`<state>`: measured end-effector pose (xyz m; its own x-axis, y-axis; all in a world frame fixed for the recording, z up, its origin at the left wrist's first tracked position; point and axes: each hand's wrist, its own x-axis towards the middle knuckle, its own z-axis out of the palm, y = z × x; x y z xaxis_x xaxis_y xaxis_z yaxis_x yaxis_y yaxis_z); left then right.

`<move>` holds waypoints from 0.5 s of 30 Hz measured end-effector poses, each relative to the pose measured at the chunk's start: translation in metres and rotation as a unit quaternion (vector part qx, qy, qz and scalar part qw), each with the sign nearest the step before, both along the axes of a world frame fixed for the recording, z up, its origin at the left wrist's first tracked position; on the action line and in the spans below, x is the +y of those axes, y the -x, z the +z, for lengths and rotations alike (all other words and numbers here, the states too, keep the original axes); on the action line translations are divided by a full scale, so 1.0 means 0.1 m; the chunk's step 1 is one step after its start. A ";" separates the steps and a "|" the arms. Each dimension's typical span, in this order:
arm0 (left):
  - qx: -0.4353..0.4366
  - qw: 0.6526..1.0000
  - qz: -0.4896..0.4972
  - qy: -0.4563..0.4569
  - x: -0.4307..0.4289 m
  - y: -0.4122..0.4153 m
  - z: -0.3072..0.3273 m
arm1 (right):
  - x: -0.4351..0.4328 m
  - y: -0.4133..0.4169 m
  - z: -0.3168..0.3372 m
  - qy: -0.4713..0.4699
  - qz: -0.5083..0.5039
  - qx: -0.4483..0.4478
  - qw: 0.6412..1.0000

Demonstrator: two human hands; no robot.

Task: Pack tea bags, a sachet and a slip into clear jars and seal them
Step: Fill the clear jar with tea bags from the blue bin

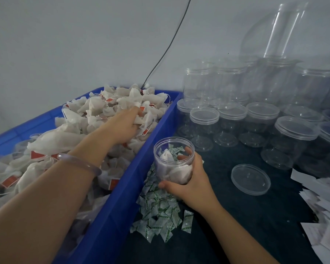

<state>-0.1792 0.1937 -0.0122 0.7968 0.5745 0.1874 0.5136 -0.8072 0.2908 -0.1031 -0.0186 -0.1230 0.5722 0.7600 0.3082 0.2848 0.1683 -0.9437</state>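
**Left hand deep in the tea bags, right hand round an open jar**

From seven o'clock a bare forearm wearing a translucent pale bangle (80, 162) reaches over the blue plastic crate (133, 178). The crate is heaped with white pyramid tea bags with red tags (107, 105). The left hand (125, 126) is sunk in the heap towards eleven o'clock, its fingers curled round a few bags.

At the centre, just right of the crate wall, the right hand (191, 180) holds a lidless clear plastic jar (172, 159). The thumb is pressed on the near side and the fingers are wrapped round the far side. The jar is tipped slightly and has a few tea bags inside.

Below it, towards six o'clock, small green-printed white sachets (158, 212) are piled on the dark table (236, 225). A loose clear round lid (250, 179) lies flat at three o'clock of the jar. Lidded empty clear jars (204, 122) are stacked from one to three o'clock, and white paper slips (324, 202) are scattered at four o'clock.
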 end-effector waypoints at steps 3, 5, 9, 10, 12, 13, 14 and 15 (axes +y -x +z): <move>0.038 0.999 -0.021 0.030 0.00 0.02 -0.06 | 0.00 0.00 0.00 0.000 -0.003 -0.004 1.000; 0.059 0.996 -0.022 0.061 -0.01 0.02 -0.08 | 0.00 0.00 0.00 -0.001 -0.004 -0.008 1.000; 0.169 0.985 0.005 0.038 0.01 0.04 -0.08 | 0.01 0.00 0.00 0.002 -0.004 -0.011 1.000; 0.204 0.978 0.020 0.027 0.02 0.04 -0.08 | 0.01 0.00 0.00 0.004 -0.004 -0.010 1.000; 0.235 0.971 0.039 0.002 0.02 0.05 -0.08 | 0.00 -0.01 0.00 0.008 -0.004 -0.006 1.000; 0.236 0.971 0.039 -0.013 0.02 0.04 -0.09 | 0.00 -0.01 0.01 0.010 -0.005 -0.006 1.000; 0.235 0.971 0.034 -0.023 0.03 0.03 -0.09 | 0.00 0.00 0.01 0.011 -0.005 -0.006 1.000; 0.234 0.971 0.028 -0.028 0.04 0.03 -0.09 | 0.00 0.00 0.01 0.011 -0.005 -0.006 1.000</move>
<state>-0.1818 0.1979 -0.0213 0.7702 0.6188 -0.1549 0.6225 -0.7821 -0.0292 -0.1029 -0.0187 -0.1222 0.5762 0.7612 0.2977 0.2972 0.1442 -0.9439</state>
